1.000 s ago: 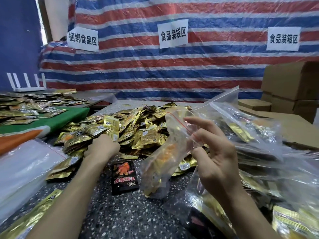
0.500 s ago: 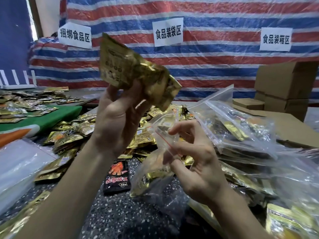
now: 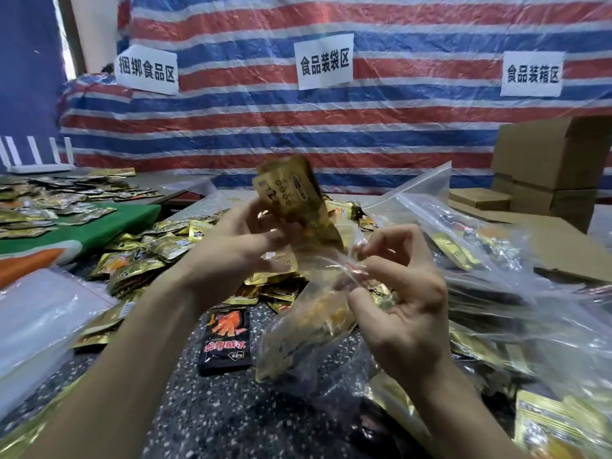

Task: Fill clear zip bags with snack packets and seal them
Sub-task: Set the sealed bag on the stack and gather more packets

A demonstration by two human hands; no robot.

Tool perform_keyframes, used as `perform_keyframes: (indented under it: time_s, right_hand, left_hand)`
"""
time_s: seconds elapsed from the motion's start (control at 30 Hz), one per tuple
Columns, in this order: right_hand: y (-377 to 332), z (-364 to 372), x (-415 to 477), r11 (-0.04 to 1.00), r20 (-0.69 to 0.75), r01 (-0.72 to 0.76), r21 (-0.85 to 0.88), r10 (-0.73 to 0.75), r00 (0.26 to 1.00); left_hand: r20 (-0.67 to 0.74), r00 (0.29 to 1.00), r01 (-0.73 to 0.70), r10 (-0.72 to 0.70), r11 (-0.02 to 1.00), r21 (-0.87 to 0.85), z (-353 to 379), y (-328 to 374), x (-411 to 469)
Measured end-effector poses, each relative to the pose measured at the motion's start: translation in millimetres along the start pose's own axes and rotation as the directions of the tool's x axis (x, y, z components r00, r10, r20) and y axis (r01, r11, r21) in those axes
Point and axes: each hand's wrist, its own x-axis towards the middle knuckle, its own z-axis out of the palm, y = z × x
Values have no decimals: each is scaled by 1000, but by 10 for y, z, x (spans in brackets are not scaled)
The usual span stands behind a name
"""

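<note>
My left hand (image 3: 231, 246) grips a bunch of gold snack packets (image 3: 291, 197), their lower ends at the mouth of a clear zip bag (image 3: 308, 319). My right hand (image 3: 400, 293) pinches the bag's red-lined rim and holds it open. The bag hangs above the speckled table (image 3: 215, 409) with several gold and orange packets inside. A heap of loose gold packets (image 3: 155, 256) lies behind my left hand. One black packet (image 3: 227, 339) with red print lies flat below the hands.
Filled clear bags (image 3: 480, 246) pile up on the right, in front of cardboard boxes (image 3: 549, 160). A stack of empty clear bags (image 3: 43, 313) lies at the left. More packets cover a green cloth (image 3: 99, 223) at the far left. A striped tarp hangs behind.
My left hand took a bunch of gold packets from the heap, lifted them high, then lowered them to the bag's mouth. My right hand kept holding the bag open.
</note>
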Motion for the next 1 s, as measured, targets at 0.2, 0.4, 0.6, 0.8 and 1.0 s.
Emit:
perform_keyframes:
  time_s: [0.2, 0.4, 0.6, 0.8, 1.0]
  right_hand:
    - [82, 10, 22, 997, -131, 34, -73, -44, 990]
    - [106, -51, 51, 999, -247, -14, 33, 22, 969]
    - [71, -69, 87, 985, -212, -163, 59, 172, 962]
    - [120, -121, 110, 951, 47, -305, 58, 303, 952]
    - [125, -247, 181, 964, 328, -253, 81, 214, 920]
  left_hand:
    - [51, 990, -139, 131, 958, 252, 15, 26, -8]
    - [36, 944, -327, 329, 910, 256, -34, 150, -46]
    - [127, 954, -298, 272, 909, 292, -208, 224, -111]
    - [203, 953, -292, 224, 855, 428, -342, 240, -158]
    - [158, 966, -254, 205, 873, 417, -460, 232, -159]
